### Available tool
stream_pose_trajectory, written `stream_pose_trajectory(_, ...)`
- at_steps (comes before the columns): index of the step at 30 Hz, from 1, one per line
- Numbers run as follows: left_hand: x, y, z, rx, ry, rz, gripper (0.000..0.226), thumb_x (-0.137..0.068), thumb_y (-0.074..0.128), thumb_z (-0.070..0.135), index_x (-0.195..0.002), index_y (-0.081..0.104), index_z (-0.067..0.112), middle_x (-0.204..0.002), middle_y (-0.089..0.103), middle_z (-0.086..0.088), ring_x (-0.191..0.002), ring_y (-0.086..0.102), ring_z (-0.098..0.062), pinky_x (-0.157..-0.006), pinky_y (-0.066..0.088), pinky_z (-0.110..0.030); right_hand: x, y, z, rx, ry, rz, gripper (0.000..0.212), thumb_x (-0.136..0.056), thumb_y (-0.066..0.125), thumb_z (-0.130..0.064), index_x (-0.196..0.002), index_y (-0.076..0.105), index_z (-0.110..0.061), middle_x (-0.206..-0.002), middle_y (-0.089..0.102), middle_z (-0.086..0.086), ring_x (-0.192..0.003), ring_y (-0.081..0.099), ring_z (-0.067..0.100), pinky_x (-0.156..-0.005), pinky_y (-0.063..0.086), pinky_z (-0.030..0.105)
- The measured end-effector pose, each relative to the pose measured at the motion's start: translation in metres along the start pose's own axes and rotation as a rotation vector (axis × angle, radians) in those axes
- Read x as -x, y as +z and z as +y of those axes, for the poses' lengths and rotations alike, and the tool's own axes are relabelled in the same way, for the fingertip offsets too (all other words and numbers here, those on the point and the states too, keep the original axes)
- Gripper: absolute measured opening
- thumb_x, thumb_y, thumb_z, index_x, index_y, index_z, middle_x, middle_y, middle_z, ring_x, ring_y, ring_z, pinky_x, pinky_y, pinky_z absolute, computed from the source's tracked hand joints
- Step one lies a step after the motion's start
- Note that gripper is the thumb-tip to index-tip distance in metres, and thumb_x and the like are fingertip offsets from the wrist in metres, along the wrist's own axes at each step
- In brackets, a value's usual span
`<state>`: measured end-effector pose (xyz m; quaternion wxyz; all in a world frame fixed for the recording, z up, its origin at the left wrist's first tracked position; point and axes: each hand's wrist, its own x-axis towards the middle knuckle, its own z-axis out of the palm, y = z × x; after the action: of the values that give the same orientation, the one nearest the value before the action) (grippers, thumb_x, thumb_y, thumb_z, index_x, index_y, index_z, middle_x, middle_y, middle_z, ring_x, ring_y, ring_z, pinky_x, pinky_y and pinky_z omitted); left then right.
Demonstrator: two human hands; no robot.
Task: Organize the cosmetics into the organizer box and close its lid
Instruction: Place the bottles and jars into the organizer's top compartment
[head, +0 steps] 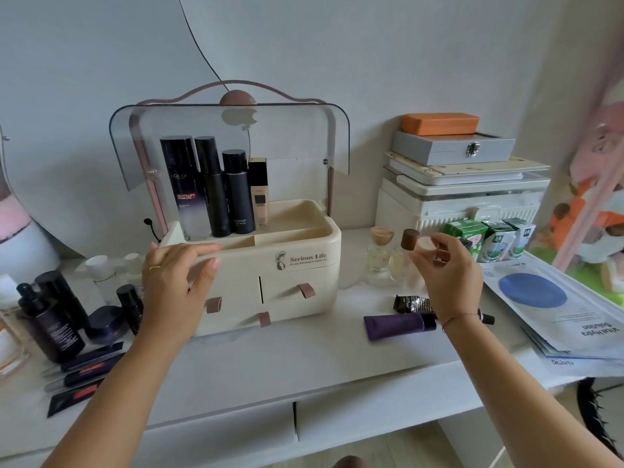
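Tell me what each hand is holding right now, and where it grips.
The left hand rests on the cream organizer box at its front-left top rim. The right hand reaches over the small glass bottles, fingers open; whether it touches one cannot be told.

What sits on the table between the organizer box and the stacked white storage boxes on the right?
Head view: small glass perfume bottles, one with a light wooden cap, one with a dark cap. The right hand reaches at them, partly hiding the group.

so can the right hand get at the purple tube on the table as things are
Probably yes. The purple tube lies flat on bare table just below the right hand, with nothing on top of it. The hand's fingers are curled by the small bottles, but whether they grip one is unclear; it may need to let go first.
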<state>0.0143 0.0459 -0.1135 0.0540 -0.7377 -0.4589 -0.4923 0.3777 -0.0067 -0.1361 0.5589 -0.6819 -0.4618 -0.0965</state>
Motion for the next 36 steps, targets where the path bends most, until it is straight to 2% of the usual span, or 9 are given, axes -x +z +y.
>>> stream_pose_trajectory(3,0.001,0.000,0.001,0.002,0.005,0.000,0.036,-0.088,0.043,0.040,-0.100,0.067,0.016,-0.098,0.060,0.012,-0.109,0.046,-0.024,-0.113,0.007,-0.028,-0.001,-0.018,-0.037,-0.209,0.044,0.016,0.041,-0.074,0.078,-0.025,-0.111,0.064,-0.013,-0.095,0.069,-0.001,-0.084,0.065,0.011,-0.071,0.048,0.009)
stream_pose_trajectory(6,0.000,0.000,0.001,0.019,0.016,-0.014,0.031,-0.090,0.047,0.038,-0.100,0.067,0.016,-0.100,0.061,0.013,-0.107,0.046,-0.017,-0.115,0.007,-0.030,-0.001,-0.041,-0.096,-0.479,-0.007,0.073,0.039,-0.074,0.078,-0.016,-0.109,0.063,-0.012,-0.092,0.066,-0.010,-0.077,0.064,-0.007,-0.069,0.047,0.005)
stream_pose_trajectory(9,0.000,0.001,0.001,0.018,0.006,-0.026,0.018,-0.090,0.057,0.025,-0.102,0.067,0.016,-0.101,0.064,0.009,-0.106,0.049,-0.023,-0.112,0.021,-0.051,0.002,-0.041,-0.154,-0.652,-0.185,0.069,0.040,-0.073,0.078,-0.012,-0.108,0.059,-0.013,-0.096,0.064,-0.011,-0.084,0.065,-0.004,-0.075,0.052,0.012)
stream_pose_trajectory(11,0.000,0.000,0.003,0.017,-0.022,-0.023,0.017,-0.089,0.058,0.020,-0.102,0.068,0.016,-0.100,0.063,0.009,-0.106,0.048,-0.025,-0.109,0.023,-0.055,0.002,-0.019,-0.181,-0.701,-0.271,-0.022,0.042,-0.073,0.079,-0.013,-0.109,0.057,-0.016,-0.098,0.065,-0.007,-0.090,0.066,0.005,-0.079,0.055,0.019)
stream_pose_trajectory(15,0.000,-0.002,0.002,0.025,0.009,-0.014,0.024,-0.090,0.053,0.032,-0.101,0.068,0.017,-0.101,0.063,0.014,-0.105,0.049,-0.017,-0.115,0.012,-0.033,-0.013,0.052,-0.203,-0.592,-0.247,-0.271,0.040,-0.074,0.078,-0.018,-0.110,0.061,-0.016,-0.101,0.065,-0.007,-0.093,0.065,0.010,-0.083,0.056,0.028)
stream_pose_trajectory(18,0.001,-0.001,-0.002,0.019,0.007,-0.015,0.031,-0.090,0.045,0.039,-0.102,0.067,0.021,-0.102,0.062,0.016,-0.106,0.049,-0.016,-0.113,0.007,-0.022,-0.031,0.098,-0.198,-0.434,-0.162,-0.331,0.039,-0.076,0.076,-0.024,-0.111,0.061,-0.018,-0.099,0.063,-0.012,-0.092,0.063,0.007,-0.086,0.054,0.029)
stream_pose_trajectory(28,0.003,0.003,-0.004,0.019,0.017,0.029,0.030,-0.091,0.043,0.039,-0.103,0.066,0.024,-0.101,0.057,0.019,-0.107,0.037,0.002,-0.114,0.003,-0.021,-0.059,0.138,-0.184,-0.374,0.054,-0.476,0.040,-0.079,0.073,-0.021,-0.116,0.058,-0.013,-0.098,0.063,-0.001,-0.086,0.062,0.015,-0.079,0.051,0.025)
stream_pose_trajectory(32,0.004,0.004,-0.003,0.016,0.010,0.032,0.031,-0.091,0.043,0.040,-0.104,0.066,0.024,-0.100,0.057,0.019,-0.106,0.039,0.000,-0.115,0.005,-0.026,-0.059,0.148,-0.173,-0.228,0.135,-0.667,0.034,-0.082,0.066,-0.019,-0.113,0.062,-0.008,-0.102,0.069,0.009,-0.091,0.066,0.026,-0.084,0.056,0.040)
stream_pose_trajectory(36,0.004,0.004,-0.004,0.020,0.011,0.027,0.030,-0.091,0.043,0.039,-0.104,0.065,0.024,-0.100,0.059,0.017,-0.105,0.038,0.003,-0.116,0.008,-0.032,-0.058,0.150,-0.170,-0.129,0.163,-0.742,0.023,-0.083,0.059,-0.014,-0.093,0.066,0.005,-0.088,0.069,0.020,-0.085,0.068,0.033,-0.085,0.055,0.049)
